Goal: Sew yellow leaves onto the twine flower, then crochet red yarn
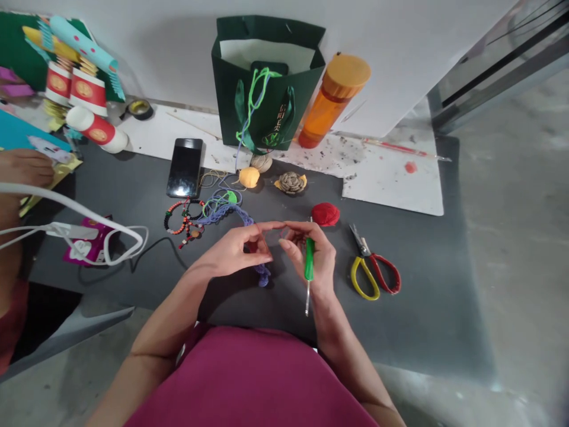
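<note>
My right hand (pixel 322 255) is closed around a crochet hook with a green handle (pixel 309 258), its metal end pointing toward me. My left hand (pixel 242 249) is bent beside it, index finger stretched to meet the right fingertips, with fine red yarn (pixel 265 238) about its fingers. A purple crocheted strip (pixel 263 276) shows below the left hand, and more purple crochet (pixel 229 210) lies beyond it; whether the hand grips it is hidden. Past my right hand sits a red yarn ball (pixel 325 214). Scissors (pixel 368 261) with one yellow and one red handle lie to the right.
A black phone (pixel 185 168), beaded bracelets (pixel 182 219), a yellow yarn ball (pixel 249 177) and a crocheted flower (pixel 291 182) lie farther back. Behind them stand a green paper bag (pixel 267 107) and an orange bottle (pixel 331 101). White cables (pixel 124 231) and another person's hand (pixel 26 167) are at left.
</note>
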A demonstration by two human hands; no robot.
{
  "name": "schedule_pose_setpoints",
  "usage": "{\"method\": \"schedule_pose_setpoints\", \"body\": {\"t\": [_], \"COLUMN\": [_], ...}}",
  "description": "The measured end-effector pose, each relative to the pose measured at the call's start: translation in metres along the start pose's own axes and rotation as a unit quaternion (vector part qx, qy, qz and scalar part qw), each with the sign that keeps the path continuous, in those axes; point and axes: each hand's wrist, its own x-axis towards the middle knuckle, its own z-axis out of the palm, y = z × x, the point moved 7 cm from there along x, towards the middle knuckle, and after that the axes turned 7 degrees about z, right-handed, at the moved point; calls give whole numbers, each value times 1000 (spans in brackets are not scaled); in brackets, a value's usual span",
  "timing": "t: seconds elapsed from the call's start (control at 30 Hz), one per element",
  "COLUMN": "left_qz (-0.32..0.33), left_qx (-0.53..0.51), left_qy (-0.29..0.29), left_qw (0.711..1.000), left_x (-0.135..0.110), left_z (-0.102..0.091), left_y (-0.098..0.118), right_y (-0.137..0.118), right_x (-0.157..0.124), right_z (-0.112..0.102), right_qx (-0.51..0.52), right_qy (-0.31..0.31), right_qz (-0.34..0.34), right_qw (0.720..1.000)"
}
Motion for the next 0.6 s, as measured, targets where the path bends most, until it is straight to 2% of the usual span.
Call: {"method": "schedule_pose_setpoints", "body": {"t": [0.13,0.27,0.37,0.43,0.5,0.6], "left_qz": [-1,-2,4,10,16,26], "left_qx": [-20,10,59,70,43,-15], "left_qy": [33,55,55,39,22,2], "left_qw": [999,998,997,997,999,1000], "left_x": [3,5,6,7,5,3], "left_z": [9,14,16,18,18,14], "left_y": [-6,-11,-13,-12,-11,-8], "right_y": [3,-1,-3,1,9,21], "right_x": [-6,-13,-14,-11,-8,-4], "right_z": [1,3,11,17,20,20], "right_qx": [-1,-17,-41,-22,49,178], "right_qy": [39,78,58,16,-13,-17], "right_qz": [-8,-22,-19,11,62,145], "right_qw": [999,997,997,1000,997,973]}}
